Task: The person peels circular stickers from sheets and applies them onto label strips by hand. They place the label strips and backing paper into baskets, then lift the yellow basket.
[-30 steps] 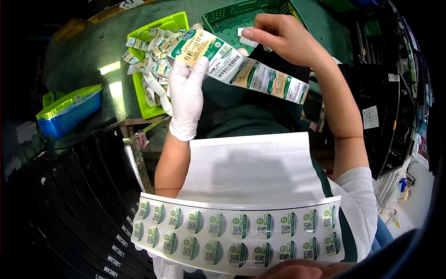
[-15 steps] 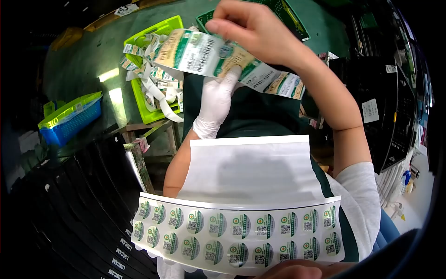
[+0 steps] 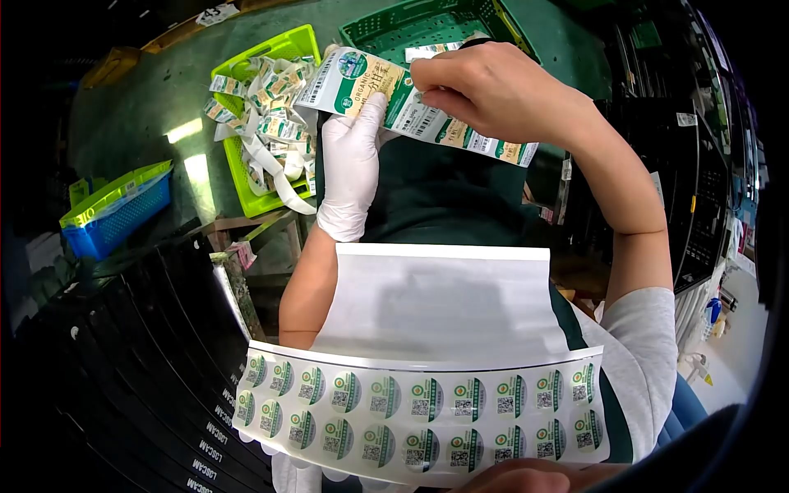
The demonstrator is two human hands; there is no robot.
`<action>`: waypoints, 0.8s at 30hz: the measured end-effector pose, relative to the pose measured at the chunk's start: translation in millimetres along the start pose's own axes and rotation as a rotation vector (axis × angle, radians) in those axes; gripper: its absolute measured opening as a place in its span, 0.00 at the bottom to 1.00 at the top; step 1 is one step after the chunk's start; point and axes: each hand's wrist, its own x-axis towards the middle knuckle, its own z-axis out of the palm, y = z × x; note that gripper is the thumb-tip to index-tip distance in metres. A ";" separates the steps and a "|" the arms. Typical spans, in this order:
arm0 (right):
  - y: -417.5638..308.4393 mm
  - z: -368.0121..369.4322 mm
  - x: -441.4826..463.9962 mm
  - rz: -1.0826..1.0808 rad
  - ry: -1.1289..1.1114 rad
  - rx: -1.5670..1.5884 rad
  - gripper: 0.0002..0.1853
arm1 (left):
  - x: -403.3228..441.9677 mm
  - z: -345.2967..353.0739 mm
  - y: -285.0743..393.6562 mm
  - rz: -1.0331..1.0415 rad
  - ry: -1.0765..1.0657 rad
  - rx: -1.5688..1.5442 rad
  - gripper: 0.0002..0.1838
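Note:
A printed strip of labels (image 3: 333, 82), with barcodes, green bands and the word ORGANIC, stretches across in front of my dark apron (image 3: 452, 185). My left hand (image 3: 353, 152), in a white glove, grips the strip with the thumb on its printed face. Bare, my right hand (image 3: 493, 90) is over the strip's middle with thumb and fingers drawn together; whether anything is between the fingertips is hidden. The strip's far end slants down to the right below that hand. Closer to me lies a sheet of round green QR-code stickers (image 3: 423, 403), beside blank white backing (image 3: 444, 304).
A lime-green crate (image 3: 246, 177) at the left holds many similar labels and loose white strip. Beyond my hands stands a dark-green crate (image 3: 370, 33). A blue crate (image 3: 123, 218) is farther left. Black crates (image 3: 140, 353) line the lower left, with more black stacks (image 3: 690, 164) at right.
My right hand has come down and right, from above the strip to over its middle. My left hand has shifted slightly left, and the label strip has moved left and up with it.

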 end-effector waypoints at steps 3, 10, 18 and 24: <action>2.3 4.4 5.4 -0.001 0.021 -0.047 0.07 | -1.5 3.9 -0.4 0.046 -0.003 0.038 0.15; 32.3 -11.8 11.2 0.273 0.155 -0.043 0.18 | 2.5 -3.9 5.4 0.132 -0.006 0.042 0.14; -2.2 -9.4 19.6 0.073 0.044 0.523 0.13 | -4.0 4.1 -3.7 0.058 -0.158 -0.309 0.21; 6.9 -43.8 10.4 0.241 0.141 0.480 0.09 | 0.9 10.5 -9.6 -0.015 -0.103 -0.046 0.18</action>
